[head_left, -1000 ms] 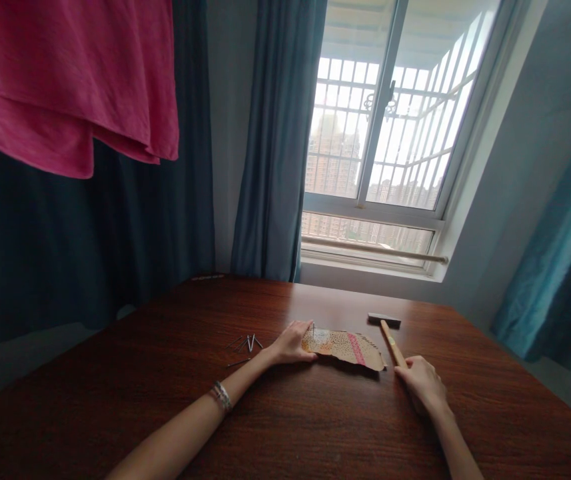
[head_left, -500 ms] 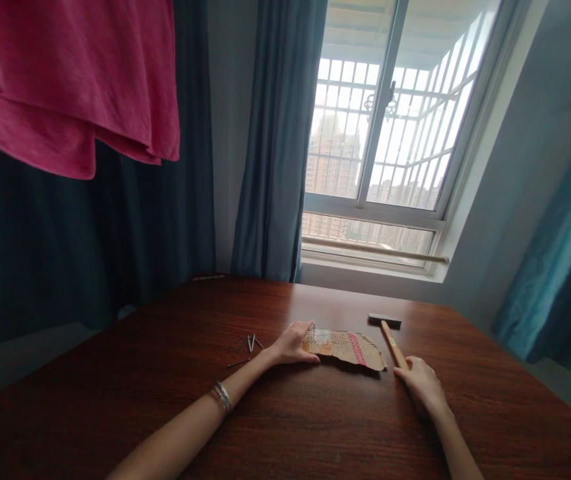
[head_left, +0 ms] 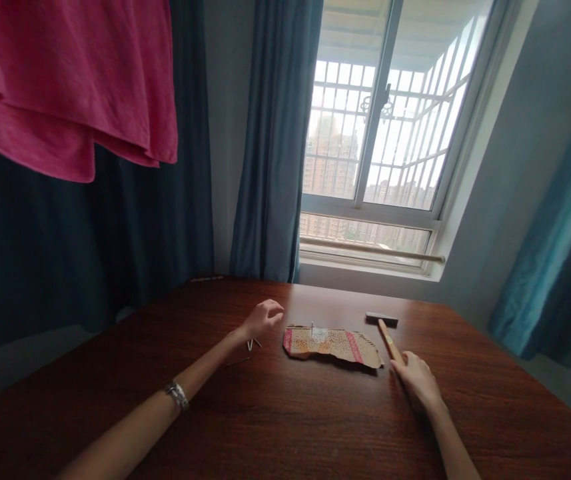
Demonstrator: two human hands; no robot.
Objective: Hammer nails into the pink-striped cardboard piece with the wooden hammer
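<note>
A piece of cardboard (head_left: 335,343) with dots and pink bands at its ends lies flat on the table. One nail (head_left: 312,329) stands upright in it, left of the middle. My left hand (head_left: 264,319) hovers off the cardboard's left side, fingers loosely bent and nothing seen in them. Just below that hand lie several loose nails (head_left: 250,345), partly hidden by it. On the right, my right hand (head_left: 419,380) is closed around the wooden handle of a hammer (head_left: 388,339). Its dark head rests on the table beyond the cardboard.
The brown wooden table (head_left: 315,420) reaches to the wall under a barred window (head_left: 370,133). Blue curtains (head_left: 270,167) hang behind it, and a pink towel (head_left: 80,80) hangs at the upper left.
My left hand has let go of the cardboard's left end and moved left and up, over the loose nails. The nail still stands in the cardboard; the right hand keeps the hammer.
</note>
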